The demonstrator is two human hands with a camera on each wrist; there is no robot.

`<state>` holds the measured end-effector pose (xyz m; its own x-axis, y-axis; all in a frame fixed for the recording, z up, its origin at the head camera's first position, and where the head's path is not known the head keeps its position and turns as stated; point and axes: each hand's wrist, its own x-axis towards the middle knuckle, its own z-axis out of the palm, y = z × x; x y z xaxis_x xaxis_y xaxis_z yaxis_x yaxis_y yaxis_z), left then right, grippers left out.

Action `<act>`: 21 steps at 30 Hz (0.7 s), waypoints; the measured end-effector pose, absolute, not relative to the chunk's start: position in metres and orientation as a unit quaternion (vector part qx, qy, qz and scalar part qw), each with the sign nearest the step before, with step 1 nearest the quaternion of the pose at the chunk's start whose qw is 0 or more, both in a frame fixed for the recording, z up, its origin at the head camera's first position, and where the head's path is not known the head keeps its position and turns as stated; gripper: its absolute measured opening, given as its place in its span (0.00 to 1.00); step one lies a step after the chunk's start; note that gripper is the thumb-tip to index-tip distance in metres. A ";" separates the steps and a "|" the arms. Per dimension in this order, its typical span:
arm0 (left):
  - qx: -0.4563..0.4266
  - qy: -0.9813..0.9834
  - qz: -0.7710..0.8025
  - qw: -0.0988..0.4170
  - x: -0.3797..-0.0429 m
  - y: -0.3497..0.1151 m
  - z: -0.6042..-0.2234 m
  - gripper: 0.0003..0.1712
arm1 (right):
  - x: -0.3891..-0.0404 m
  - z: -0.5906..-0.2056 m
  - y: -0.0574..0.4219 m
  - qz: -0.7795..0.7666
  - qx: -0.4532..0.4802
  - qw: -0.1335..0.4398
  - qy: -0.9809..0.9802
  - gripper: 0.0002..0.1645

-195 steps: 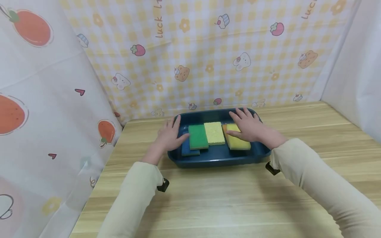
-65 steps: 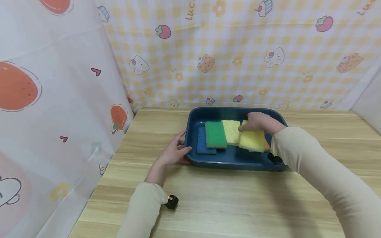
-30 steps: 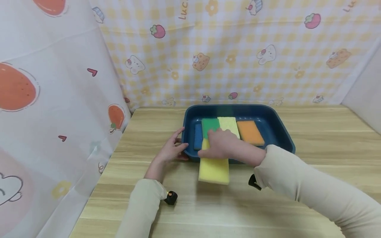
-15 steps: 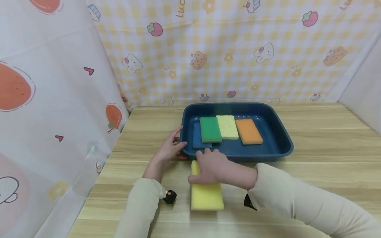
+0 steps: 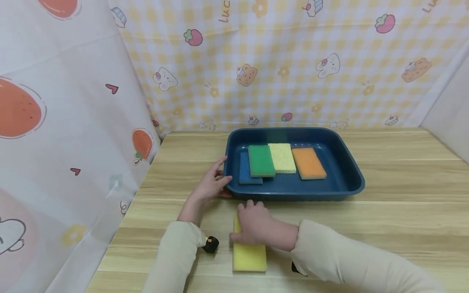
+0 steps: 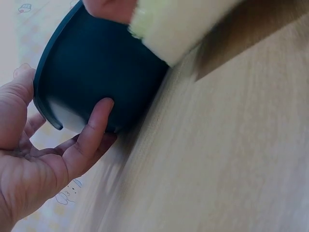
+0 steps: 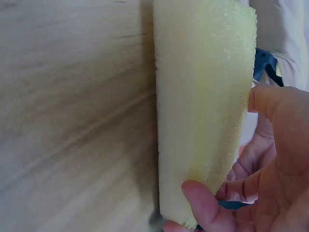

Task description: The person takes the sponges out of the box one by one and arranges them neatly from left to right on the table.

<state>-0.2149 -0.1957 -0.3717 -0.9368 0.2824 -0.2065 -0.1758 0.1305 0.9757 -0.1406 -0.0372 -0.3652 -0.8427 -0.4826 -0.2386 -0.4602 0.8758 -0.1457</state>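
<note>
My right hand (image 5: 256, 224) grips a yellow sponge (image 5: 250, 258) by its edges, just in front of the tray. In the right wrist view this sponge (image 7: 203, 96) lies low against the wood, thumb and fingers pinching its sides. My left hand (image 5: 209, 185) holds the left end of a dark blue tray (image 5: 293, 196); the left wrist view shows its fingers curved at the tray's outer wall (image 6: 91, 63). Inside the tray are a green sponge (image 5: 261, 160) overlapping a blue sponge (image 5: 246, 173), a pale yellow sponge (image 5: 282, 158) and an orange sponge (image 5: 309, 162).
The wooden table (image 5: 395, 236) spreads around the tray. A patterned cloth (image 5: 286, 93) hangs close behind it, and another cloth (image 5: 80, 134) closes off the left side.
The right hand has carried the yellow sponge from the tray's right part, above the orange one, left and toward me, down to the table. The left hand keeps its place at the tray's end.
</note>
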 end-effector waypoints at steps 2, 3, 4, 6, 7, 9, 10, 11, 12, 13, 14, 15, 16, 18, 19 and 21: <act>0.037 0.730 0.661 0.171 -0.218 -0.197 -0.377 0.37 | -0.140 -0.369 -0.038 -0.035 -0.245 0.132 0.960 0.44; 0.037 0.730 0.661 0.169 -0.219 -0.197 -0.379 0.37 | -0.140 -0.370 -0.038 -0.032 -0.247 0.130 0.960 0.44; 0.037 0.729 0.662 0.167 -0.220 -0.197 -0.381 0.37 | -0.140 -0.371 -0.038 -0.028 -0.248 0.127 0.960 0.44; 0.038 0.731 0.662 0.161 -0.222 -0.197 -0.385 0.37 | -0.140 -0.373 -0.038 -0.021 -0.253 0.120 0.960 0.45; 0.039 0.733 0.661 0.158 -0.222 -0.197 -0.386 0.37 | -0.139 -0.374 -0.038 -0.017 -0.255 0.116 0.960 0.45; 0.040 0.735 0.659 0.153 -0.223 -0.197 -0.388 0.36 | -0.139 -0.374 -0.038 -0.012 -0.261 0.110 0.959 0.47; 0.040 0.736 0.659 0.152 -0.223 -0.197 -0.388 0.36 | -0.139 -0.374 -0.038 -0.010 -0.263 0.108 0.959 0.48; 0.040 0.737 0.658 0.150 -0.223 -0.197 -0.388 0.36 | -0.139 -0.373 -0.038 -0.007 -0.265 0.106 0.959 0.49; 0.042 0.738 0.657 0.149 -0.222 -0.198 -0.389 0.36 | -0.139 -0.372 -0.037 -0.004 -0.265 0.104 0.959 0.50; 0.043 0.739 0.656 0.149 -0.222 -0.198 -0.389 0.36 | -0.139 -0.370 -0.036 -0.003 -0.264 0.103 0.959 0.50; 0.044 0.739 0.655 0.149 -0.222 -0.198 -0.389 0.37 | -0.140 -0.368 -0.036 -0.002 -0.265 0.103 0.959 0.50; 0.046 0.739 0.655 0.149 -0.222 -0.198 -0.389 0.37 | -0.140 -0.365 -0.034 -0.003 -0.265 0.103 0.959 0.50; 0.047 0.739 0.655 0.149 -0.222 -0.198 -0.389 0.37 | -0.140 -0.361 -0.033 -0.005 -0.264 0.103 0.959 0.49; 0.051 0.740 0.654 0.150 -0.223 -0.199 -0.389 0.37 | -0.143 -0.351 -0.030 -0.012 -0.266 0.101 0.959 0.47; 0.053 0.740 0.653 0.150 -0.223 -0.199 -0.390 0.37 | -0.144 -0.344 -0.028 -0.018 -0.266 0.103 0.958 0.46; 0.053 0.740 0.653 0.152 -0.223 -0.199 -0.390 0.37 | -0.149 -0.332 -0.025 -0.035 -0.265 0.107 0.958 0.42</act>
<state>-0.2230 -0.1991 -0.3897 -0.9480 0.2776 -0.1554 -0.1196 0.1415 0.9827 -0.1490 -0.0249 -0.3316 -0.8365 -0.5152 -0.1864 -0.5003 0.8570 -0.1234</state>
